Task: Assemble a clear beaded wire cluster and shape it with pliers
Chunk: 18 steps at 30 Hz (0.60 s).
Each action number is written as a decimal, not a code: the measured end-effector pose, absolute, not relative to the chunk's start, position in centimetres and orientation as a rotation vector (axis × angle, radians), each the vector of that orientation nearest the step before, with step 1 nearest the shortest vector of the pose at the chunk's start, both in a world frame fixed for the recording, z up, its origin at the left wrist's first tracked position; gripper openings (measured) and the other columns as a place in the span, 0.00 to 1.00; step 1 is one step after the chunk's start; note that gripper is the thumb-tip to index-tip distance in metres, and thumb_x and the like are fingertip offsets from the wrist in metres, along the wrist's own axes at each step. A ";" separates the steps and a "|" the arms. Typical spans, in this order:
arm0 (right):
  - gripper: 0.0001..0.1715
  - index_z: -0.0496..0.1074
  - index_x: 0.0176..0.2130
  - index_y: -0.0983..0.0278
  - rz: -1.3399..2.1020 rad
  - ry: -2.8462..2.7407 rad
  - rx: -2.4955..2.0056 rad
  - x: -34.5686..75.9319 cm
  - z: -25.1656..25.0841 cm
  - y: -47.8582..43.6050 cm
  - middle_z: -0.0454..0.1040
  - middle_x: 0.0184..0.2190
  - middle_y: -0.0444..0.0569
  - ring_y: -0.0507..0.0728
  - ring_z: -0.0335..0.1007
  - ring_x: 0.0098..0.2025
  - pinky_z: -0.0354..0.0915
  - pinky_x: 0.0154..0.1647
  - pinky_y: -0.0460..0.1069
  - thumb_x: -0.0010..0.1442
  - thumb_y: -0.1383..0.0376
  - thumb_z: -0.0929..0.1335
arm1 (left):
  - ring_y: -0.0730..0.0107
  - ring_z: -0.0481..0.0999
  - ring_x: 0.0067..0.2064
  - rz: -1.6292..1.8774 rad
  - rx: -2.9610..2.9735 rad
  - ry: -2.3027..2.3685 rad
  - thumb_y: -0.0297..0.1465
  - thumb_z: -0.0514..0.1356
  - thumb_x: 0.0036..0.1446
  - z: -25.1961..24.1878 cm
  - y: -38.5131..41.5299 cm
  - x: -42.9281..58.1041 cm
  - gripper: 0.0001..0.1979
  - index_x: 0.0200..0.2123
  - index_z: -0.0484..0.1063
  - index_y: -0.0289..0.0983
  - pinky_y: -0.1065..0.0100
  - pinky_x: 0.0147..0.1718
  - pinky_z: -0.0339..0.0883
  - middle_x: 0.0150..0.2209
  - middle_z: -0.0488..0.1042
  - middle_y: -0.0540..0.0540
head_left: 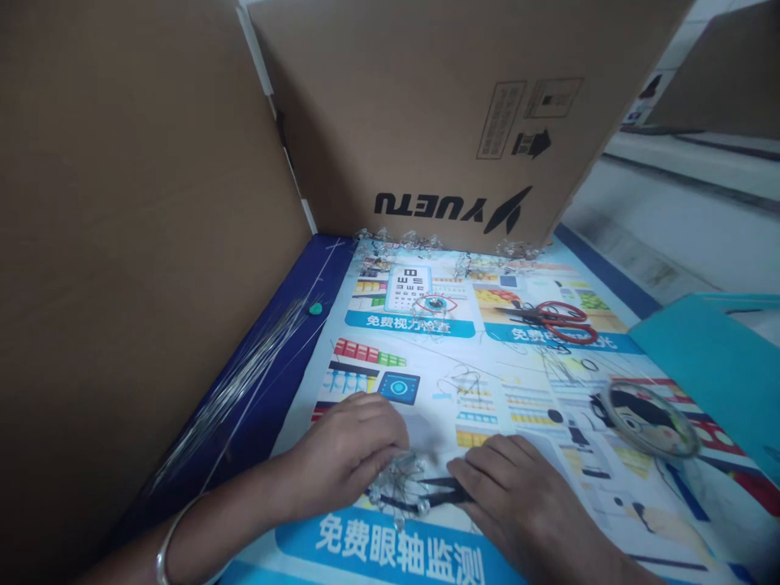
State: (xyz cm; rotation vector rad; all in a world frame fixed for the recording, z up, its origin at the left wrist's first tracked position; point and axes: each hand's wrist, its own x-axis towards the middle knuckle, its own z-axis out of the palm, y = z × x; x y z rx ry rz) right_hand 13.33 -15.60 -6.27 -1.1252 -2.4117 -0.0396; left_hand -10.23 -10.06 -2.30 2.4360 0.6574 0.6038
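Note:
Low in the middle, my left hand (359, 447) is closed on a small cluster of thin wire and clear beads (399, 483). My right hand (517, 500) grips a dark tool with two pointed jaws (442, 490); its handles are hidden in the palm, so I cannot tell pliers from scissors. Those jaws are spread apart beside the beaded cluster and overlap it from the right. A loose tangle of fine wire (466, 380) lies beyond my hands, with another clear beaded piece (431, 307) farther back.
Red-handled scissors (557, 318) lie to the right, with a clear round roll (691, 439) nearer. A bundle of straight wires (244, 370) and a teal lump (315, 309) rest at left. Several beaded pieces (408, 240) line the cardboard wall (426, 122). A turquoise box (700, 349) stands right.

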 end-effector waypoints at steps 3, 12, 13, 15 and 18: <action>0.12 0.70 0.35 0.61 -0.047 -2.447 -1.133 13.4 -6.3 -15.5 0.71 0.26 0.44 0.54 0.63 0.30 0.51 0.33 0.50 0.64 0.64 0.59 | 0.68 0.68 0.39 0.558 2.391 0.625 0.23 0.49 0.61 -2.4 -10.1 -10.2 0.07 0.36 0.65 0.36 0.65 0.40 0.60 0.35 0.71 0.46; 0.07 0.70 0.37 0.61 -0.057 -2.456 -1.126 14.1 -6.4 -15.1 0.71 0.28 0.43 0.54 0.63 0.31 0.53 0.34 0.50 0.61 0.66 0.62 | 0.67 0.67 0.38 0.530 2.397 0.603 0.24 0.49 0.60 -2.5 -9.9 -10.2 0.06 0.35 0.64 0.36 0.65 0.39 0.60 0.33 0.70 0.47; 0.07 0.70 0.37 0.61 -0.058 -2.451 -1.132 14.2 -6.3 -15.1 0.72 0.28 0.43 0.54 0.64 0.32 0.53 0.34 0.50 0.61 0.65 0.62 | 0.68 0.67 0.37 0.537 2.397 0.601 0.24 0.49 0.60 -2.4 -9.9 -10.2 0.06 0.35 0.65 0.36 0.65 0.39 0.60 0.32 0.70 0.47; 0.08 0.70 0.38 0.61 -0.053 -2.444 -1.146 14.4 -6.2 -15.1 0.72 0.28 0.44 0.54 0.64 0.32 0.54 0.34 0.51 0.61 0.64 0.62 | 0.68 0.67 0.37 0.539 2.396 0.598 0.24 0.49 0.60 -2.3 -9.9 -10.2 0.07 0.34 0.65 0.36 0.65 0.38 0.61 0.32 0.70 0.47; 0.08 0.70 0.37 0.61 0.029 -2.456 -1.150 14.4 -5.8 -15.3 0.72 0.27 0.44 0.54 0.64 0.31 0.56 0.34 0.50 0.62 0.64 0.62 | 0.69 0.66 0.36 0.554 2.394 0.585 0.24 0.49 0.60 -2.2 -10.0 -10.1 0.07 0.34 0.65 0.36 0.66 0.38 0.61 0.31 0.70 0.47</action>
